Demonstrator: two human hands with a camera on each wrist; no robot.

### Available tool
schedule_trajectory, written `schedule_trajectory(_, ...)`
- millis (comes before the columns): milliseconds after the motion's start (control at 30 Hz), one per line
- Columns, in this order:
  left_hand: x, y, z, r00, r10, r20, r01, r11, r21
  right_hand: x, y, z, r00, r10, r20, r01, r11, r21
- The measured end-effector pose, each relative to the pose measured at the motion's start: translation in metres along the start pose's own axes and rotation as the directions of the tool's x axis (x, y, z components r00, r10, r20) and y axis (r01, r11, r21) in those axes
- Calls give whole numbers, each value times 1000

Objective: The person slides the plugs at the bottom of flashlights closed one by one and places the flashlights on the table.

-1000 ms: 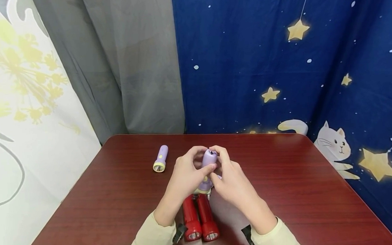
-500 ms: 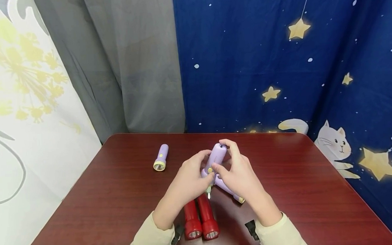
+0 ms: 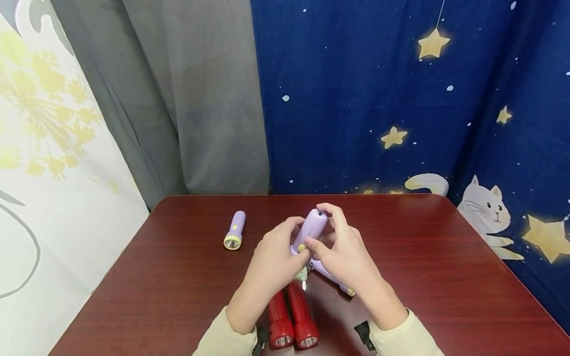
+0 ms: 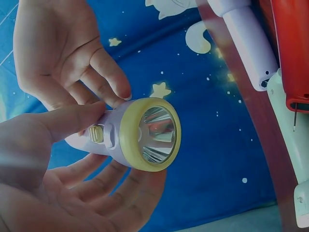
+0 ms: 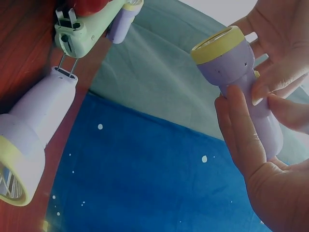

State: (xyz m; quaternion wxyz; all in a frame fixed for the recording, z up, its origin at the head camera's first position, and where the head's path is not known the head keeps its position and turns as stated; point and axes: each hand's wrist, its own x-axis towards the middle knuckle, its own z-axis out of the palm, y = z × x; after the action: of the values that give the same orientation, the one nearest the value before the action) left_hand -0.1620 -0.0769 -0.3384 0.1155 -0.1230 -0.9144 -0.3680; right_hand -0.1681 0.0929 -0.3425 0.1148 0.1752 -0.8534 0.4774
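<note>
Both hands hold a lilac flashlight (image 3: 310, 229) with a yellow rim, raised above the table and tilted, its tail end up. My left hand (image 3: 276, 259) grips the head end; in the left wrist view its thumb lies by the yellow switch (image 4: 96, 134) and its fingers pass under the body. My right hand (image 3: 347, 255) holds the body between thumb and fingers, with the index fingertip at the tail. Beneath the hands lie another lilac flashlight (image 5: 43, 106), metal prongs out of its tail, and a pale green flashlight (image 5: 89, 31), also with prongs.
Two red flashlights (image 3: 280, 324) (image 3: 302, 319) lie side by side near the front, lenses toward me. A third lilac flashlight (image 3: 236, 228) rests at the back left. Curtains (image 3: 213, 96) hang behind the dark red table (image 3: 414, 246).
Over the second, the held flashlight has shifted right and leaned over with the right hand. The lilac flashlight beneath has come into fuller view. In the last half second, hardly any movement.
</note>
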Motion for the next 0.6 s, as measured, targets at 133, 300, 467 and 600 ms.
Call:
schedule_trajectory(133, 0, 0, 0, 1000, 7, -15, -6, 1000, 12, 1, 0, 0, 1000, 0, 17, 0, 1000, -6)
schedule_trajectory(300, 1, -1, -2, 1000, -6, -29, 7, 1000, 18, 3, -1, -1, 998, 14, 53, -15, 1000, 9)
schedule_trajectory(467, 3, -3, -1, 999, -10, -32, 11, 999, 36, 3, -2, -1, 996, 34, 78, -34, 999, 1)
schedule_trajectory(600, 4, -5, -1, 999, -1, -40, 3, 999, 52, 4, -1, 0, 995, 42, 87, -41, 999, -7)
